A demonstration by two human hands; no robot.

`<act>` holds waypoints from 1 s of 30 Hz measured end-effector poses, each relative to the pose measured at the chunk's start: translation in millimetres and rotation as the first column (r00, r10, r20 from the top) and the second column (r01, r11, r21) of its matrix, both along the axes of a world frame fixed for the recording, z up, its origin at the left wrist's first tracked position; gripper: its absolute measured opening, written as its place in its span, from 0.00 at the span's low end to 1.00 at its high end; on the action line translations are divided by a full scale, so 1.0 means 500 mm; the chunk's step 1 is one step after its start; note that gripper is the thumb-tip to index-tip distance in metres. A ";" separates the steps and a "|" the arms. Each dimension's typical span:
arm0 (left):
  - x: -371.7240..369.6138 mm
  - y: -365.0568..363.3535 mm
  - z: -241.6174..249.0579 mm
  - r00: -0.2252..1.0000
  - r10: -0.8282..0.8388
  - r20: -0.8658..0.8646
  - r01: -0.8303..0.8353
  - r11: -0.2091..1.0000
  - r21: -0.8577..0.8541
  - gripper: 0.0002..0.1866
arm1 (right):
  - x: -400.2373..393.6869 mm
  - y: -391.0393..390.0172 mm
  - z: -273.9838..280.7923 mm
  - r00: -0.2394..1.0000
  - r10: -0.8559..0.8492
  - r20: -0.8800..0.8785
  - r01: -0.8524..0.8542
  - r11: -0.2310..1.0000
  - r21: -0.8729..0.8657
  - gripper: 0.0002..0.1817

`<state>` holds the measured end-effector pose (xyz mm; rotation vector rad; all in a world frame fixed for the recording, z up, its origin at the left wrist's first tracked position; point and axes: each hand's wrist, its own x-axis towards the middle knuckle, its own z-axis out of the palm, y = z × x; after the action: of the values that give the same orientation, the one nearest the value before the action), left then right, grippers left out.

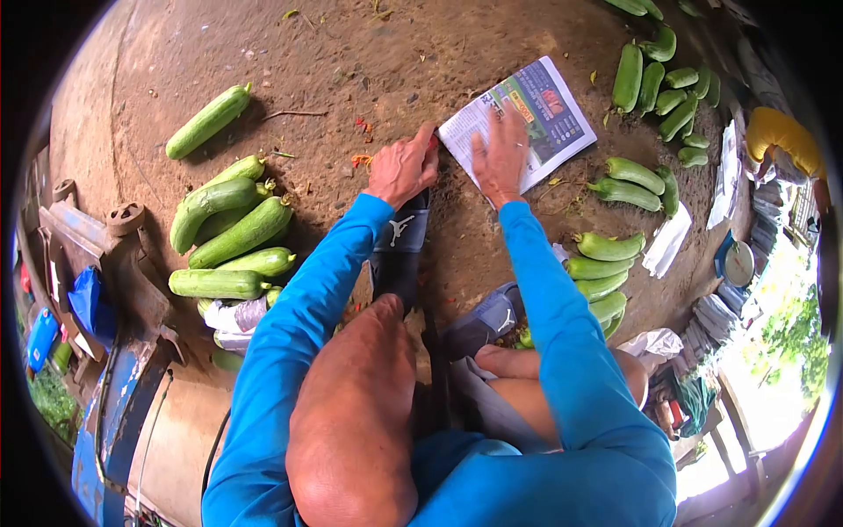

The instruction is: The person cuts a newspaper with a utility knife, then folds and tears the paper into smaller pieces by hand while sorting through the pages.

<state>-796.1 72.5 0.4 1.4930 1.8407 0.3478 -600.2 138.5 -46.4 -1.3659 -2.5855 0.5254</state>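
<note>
Newspaper down on the ground, gourds either side of it; right hand spread flat over it, probably steadying; left hand at its left corner, pinching or not, can't tell.

On the brown earthen ground, a folded rectangular paper newspaper is lying ahead, with the bare right hand over it and the bare left hand beside its left corner. At left, a heap of long green gourds is lying, with one single long green gourd farther ahead; at right, curved green gourds are lying in several groups.
</note>
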 end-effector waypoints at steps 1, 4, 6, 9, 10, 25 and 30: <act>0.001 -0.002 -0.004 0.999 0.049 0.012 -0.048 0.999 -0.015 0.21 | 0.006 -0.005 -0.006 0.982 -0.187 -0.017 0.187 0.982 0.018 0.34; -0.003 -0.009 -0.010 0.997 0.075 -0.002 -0.074 0.995 0.069 0.16 | 0.015 -0.029 -0.021 0.936 -0.344 0.072 0.338 0.937 0.083 0.37; -0.009 -0.004 -0.011 0.997 0.079 -0.020 -0.078 0.996 0.050 0.15 | 0.008 -0.029 -0.029 0.929 -0.356 0.099 0.340 0.929 0.149 0.39; -0.022 -0.007 -0.012 0.997 0.042 -0.061 -0.033 0.991 0.129 0.16 | 0.010 -0.031 -0.029 0.930 -0.350 0.109 0.337 0.934 0.119 0.41; -0.026 -0.003 -0.011 0.997 0.034 -0.071 -0.026 0.994 0.106 0.16 | 0.010 -0.028 -0.029 0.932 -0.344 0.112 0.330 0.935 0.128 0.41; -0.077 0.020 -0.045 0.995 -0.059 0.079 0.059 0.998 -0.001 0.20 | -0.074 -0.035 -0.029 0.846 -0.530 0.060 0.521 0.846 0.112 0.43; -0.081 0.004 -0.054 0.998 -0.059 0.026 0.056 0.994 0.089 0.19 | -0.066 -0.037 -0.025 0.865 -0.495 0.076 0.488 0.868 0.096 0.45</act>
<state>-836.8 74.3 -26.5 1.5890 1.7766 0.4253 -633.1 119.9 -58.9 -1.9746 -2.1588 0.2768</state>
